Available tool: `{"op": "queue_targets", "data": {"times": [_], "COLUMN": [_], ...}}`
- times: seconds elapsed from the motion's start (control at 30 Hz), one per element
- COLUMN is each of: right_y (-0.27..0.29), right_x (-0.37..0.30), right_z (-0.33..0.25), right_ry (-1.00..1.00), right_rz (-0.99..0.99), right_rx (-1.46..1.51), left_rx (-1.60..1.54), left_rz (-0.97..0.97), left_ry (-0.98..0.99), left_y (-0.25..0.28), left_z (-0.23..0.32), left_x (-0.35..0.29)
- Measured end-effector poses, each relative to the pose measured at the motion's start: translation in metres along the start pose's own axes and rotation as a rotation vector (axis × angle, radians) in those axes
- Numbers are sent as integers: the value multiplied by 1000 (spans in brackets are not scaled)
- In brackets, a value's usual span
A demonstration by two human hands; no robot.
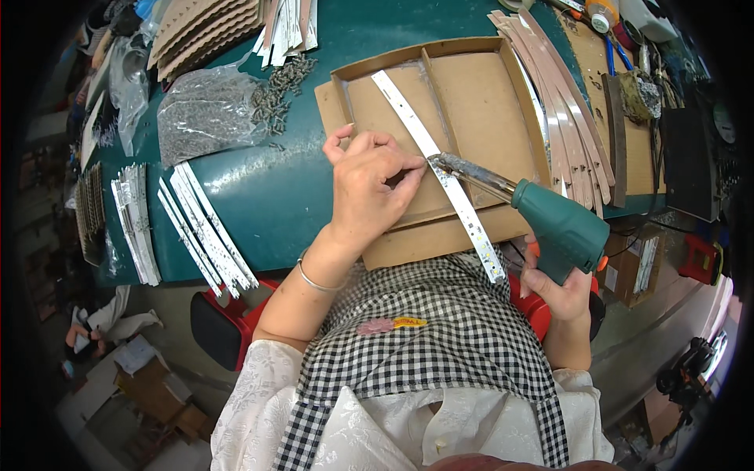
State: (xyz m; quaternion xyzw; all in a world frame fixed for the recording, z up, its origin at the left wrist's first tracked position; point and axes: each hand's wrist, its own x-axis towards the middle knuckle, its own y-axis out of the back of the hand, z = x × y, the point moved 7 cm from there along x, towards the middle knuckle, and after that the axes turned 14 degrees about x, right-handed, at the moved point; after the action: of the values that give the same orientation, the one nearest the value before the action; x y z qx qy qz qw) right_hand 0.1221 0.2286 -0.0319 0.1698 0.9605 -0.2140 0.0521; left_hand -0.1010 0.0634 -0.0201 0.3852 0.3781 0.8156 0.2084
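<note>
Over the near half of the green table (267, 188), seen from the head view: my left hand (373, 177) is above the cardboard tray (483, 94), thumb and forefinger brought together at the edge of a white strip (469, 220); whether anything small sits between them I cannot tell. Other fingers curled, one bent out to the side. The strip lies slantwise across the tray, far end in the left compartment, over the divider and near rim, near end sticking out toward my checked apron (424, 330). Small dark and yellowish spots on its near part. My right hand (564, 289) is closed round the handle of a green soldering gun (561, 224), its metal nose pointing left, tip at the strip just beside my left fingertips; touching or just above, cannot tell. Left of the tray: a clear plastic bag (208, 118) full of small grey pieces, a loose heap of small metal parts (276, 90) beside it. Nearer me on that side, a bundle of white strips (208, 228). Right of the tray, a fan of pinkish strips (565, 125). Beyond the bag, a stack of brown, wavy-edged sheets (206, 35).
</note>
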Motion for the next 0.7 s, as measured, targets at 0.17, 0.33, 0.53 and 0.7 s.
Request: {"op": "queue_targets", "data": {"times": [0.17, 0.33, 0.53, 0.7], "right_y": [0, -6, -3, 0], "right_x": [0, 3, 0, 0], "right_z": [-2, -7, -4, -3], "right_ry": [-10, -3, -16, 17], "right_rz": [36, 42, 47, -56], "right_rx": [-17, 8, -11, 2], "left_rx": [13, 2, 1, -4], "left_rz": [-12, 8, 7, 10], "left_ry": [-6, 11, 11, 7], "left_y": [0, 0, 1, 1], "left_z": [0, 1, 2, 1], "left_x": [0, 1, 2, 1]}}
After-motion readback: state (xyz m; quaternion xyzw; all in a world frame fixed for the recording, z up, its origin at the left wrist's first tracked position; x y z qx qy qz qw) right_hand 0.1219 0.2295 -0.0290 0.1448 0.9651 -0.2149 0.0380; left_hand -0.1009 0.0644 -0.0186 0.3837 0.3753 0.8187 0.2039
